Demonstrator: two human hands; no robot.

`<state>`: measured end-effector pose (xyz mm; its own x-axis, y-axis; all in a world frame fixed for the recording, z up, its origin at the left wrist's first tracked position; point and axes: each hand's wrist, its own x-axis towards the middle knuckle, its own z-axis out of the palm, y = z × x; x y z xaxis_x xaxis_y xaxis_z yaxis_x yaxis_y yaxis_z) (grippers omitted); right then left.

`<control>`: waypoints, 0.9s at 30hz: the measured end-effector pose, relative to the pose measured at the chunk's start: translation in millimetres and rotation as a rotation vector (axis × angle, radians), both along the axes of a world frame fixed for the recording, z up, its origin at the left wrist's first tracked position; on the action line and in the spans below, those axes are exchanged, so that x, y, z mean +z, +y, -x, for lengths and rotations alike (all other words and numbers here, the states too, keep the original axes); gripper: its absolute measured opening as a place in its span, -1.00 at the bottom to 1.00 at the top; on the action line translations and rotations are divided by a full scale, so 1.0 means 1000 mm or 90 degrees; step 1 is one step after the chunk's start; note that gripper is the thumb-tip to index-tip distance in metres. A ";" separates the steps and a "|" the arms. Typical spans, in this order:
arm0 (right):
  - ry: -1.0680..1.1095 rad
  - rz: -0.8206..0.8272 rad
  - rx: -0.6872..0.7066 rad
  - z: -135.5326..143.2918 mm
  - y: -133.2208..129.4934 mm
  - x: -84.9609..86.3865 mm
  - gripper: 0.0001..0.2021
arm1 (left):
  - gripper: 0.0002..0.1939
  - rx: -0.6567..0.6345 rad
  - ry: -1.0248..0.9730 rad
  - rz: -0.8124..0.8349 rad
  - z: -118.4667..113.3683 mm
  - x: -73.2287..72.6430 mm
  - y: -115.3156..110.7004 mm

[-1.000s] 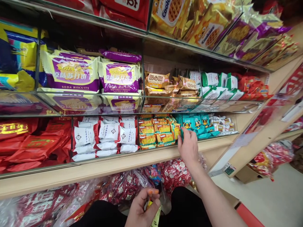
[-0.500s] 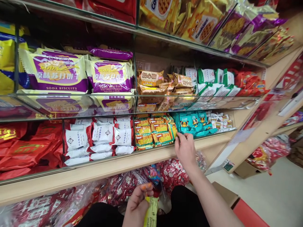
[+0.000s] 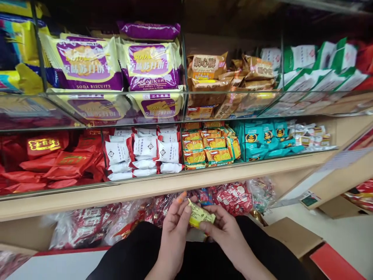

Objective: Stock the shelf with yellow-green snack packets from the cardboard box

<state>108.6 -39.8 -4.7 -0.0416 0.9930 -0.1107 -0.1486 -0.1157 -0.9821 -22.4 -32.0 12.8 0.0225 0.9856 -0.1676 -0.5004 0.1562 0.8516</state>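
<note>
A small yellow snack packet (image 3: 201, 215) with dark print is held between both hands, low in front of the shelves. My left hand (image 3: 176, 223) pinches its left end between thumb and fingers. My right hand (image 3: 223, 227) grips the right end, thumb on the front face. Behind and above the hands, orange-and-green biscuit packets (image 3: 215, 149) lie stacked in a glass-fronted compartment. Teal packets (image 3: 259, 140) sit to their right, and white packets with red ends (image 3: 145, 147) to their left.
On the upper shelf are purple soda biscuit packs (image 3: 151, 66), brown packets (image 3: 206, 68) and green-and-white packets (image 3: 300, 58). Red packets (image 3: 64, 159) fill the lower left compartment. Plastic-bagged red goods (image 3: 233, 196) lie below the shelf. An open cardboard box (image 3: 294, 235) stands at right.
My right hand has come down from the orange-and-green packets to the yellow packet. My left hand has raised that packet. The view has shifted, bringing the shelves closer.
</note>
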 end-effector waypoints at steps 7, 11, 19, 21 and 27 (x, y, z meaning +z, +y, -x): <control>0.002 -0.017 -0.149 -0.007 0.003 0.000 -0.71 | -0.65 0.045 -0.009 0.041 0.001 0.002 0.007; -0.143 -0.082 -0.148 -0.005 0.001 -0.002 -0.69 | -0.74 0.064 0.097 0.072 -0.005 -0.011 0.004; -0.277 -0.156 -0.193 0.003 -0.008 -0.002 -0.70 | -0.73 0.147 0.362 -0.106 -0.001 -0.009 0.006; -0.272 -0.157 -0.223 0.003 -0.009 0.000 -0.69 | -0.72 0.151 0.387 -0.120 0.000 -0.004 0.007; -0.106 -0.069 -0.265 0.005 -0.008 0.009 -0.66 | -0.69 0.151 0.363 -0.138 -0.008 -0.007 0.006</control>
<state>103.1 -47.6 4.1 0.3731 0.9275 0.0240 0.0008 0.0255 -0.9997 -14.4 -26.4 6.1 -0.2332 0.9657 0.1142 0.0397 -0.1079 0.9934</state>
